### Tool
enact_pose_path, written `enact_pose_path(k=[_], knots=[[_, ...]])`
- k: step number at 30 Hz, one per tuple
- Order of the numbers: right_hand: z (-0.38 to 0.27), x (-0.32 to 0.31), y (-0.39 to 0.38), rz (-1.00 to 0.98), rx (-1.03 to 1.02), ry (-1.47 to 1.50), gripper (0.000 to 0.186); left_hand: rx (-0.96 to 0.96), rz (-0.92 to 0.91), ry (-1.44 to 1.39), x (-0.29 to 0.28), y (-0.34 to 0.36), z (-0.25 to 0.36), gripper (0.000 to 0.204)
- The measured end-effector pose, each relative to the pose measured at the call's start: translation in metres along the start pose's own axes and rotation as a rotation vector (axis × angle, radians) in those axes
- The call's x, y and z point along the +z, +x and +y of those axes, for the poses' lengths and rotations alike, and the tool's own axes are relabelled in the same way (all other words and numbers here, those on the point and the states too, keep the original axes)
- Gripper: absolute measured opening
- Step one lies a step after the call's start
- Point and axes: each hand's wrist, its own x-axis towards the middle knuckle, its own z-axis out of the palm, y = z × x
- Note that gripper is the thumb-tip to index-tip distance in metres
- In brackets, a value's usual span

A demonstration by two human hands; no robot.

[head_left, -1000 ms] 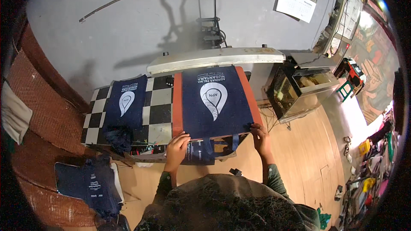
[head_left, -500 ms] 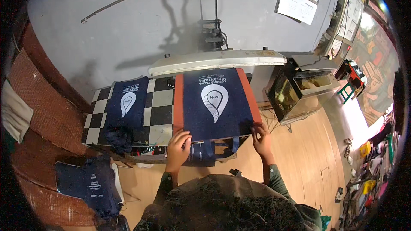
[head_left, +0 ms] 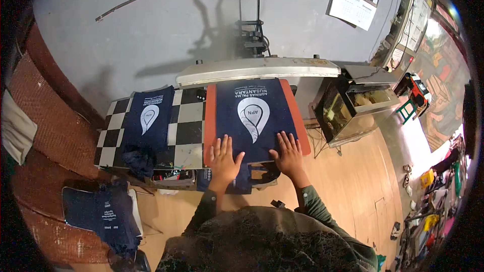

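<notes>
A navy cloth bag with a white drop-shaped print lies flat on the orange-red pad of a heat press. My left hand rests palm down on the bag's near left part, fingers spread. On its near right part my right hand lies flat too, fingers stretched out. Behind the bag is the raised pale upper plate of the press. More navy cloth hangs below the pad's near edge, partly hidden by my left hand.
Printed navy bags lie on a black-and-white checked table at the left. Further navy cloth is draped over a seat at lower left. A glass-sided metal box stands right of the press. Clutter lines the right side.
Both hands have let go of the bag's near corners and moved inward onto the cloth, with the fingers now laid flat. The bag stays in nearly the same place.
</notes>
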Motion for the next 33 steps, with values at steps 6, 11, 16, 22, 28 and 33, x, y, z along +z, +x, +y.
enact_pose_path(k=[6,11,16,22,28,33], knots=[[0.025,-0.014,-0.007,-0.034,0.092,-0.038,0.068,-0.06,-0.085,-0.012,-0.023,-0.001,-0.015,0.069],[0.039,-0.016,0.027,-0.023,0.078,-0.095,0.072,-0.058,-0.054,0.01,-0.033,0.04,-0.017,0.068],[0.018,0.014,0.096,0.124,-0.009,-0.005,0.071,0.13,0.057,-0.008,-0.001,0.1,0.004,0.07],[0.003,0.041,0.109,-0.037,0.004,-0.012,0.072,0.113,-0.082,-0.017,0.035,0.109,0.003,0.073],[0.011,0.045,0.108,-0.117,0.058,-0.026,0.076,0.016,-0.079,-0.004,0.043,0.11,-0.008,0.073],[0.035,0.042,0.105,-0.039,0.119,-0.039,0.076,-0.044,-0.057,0.026,0.029,0.103,-0.033,0.071]])
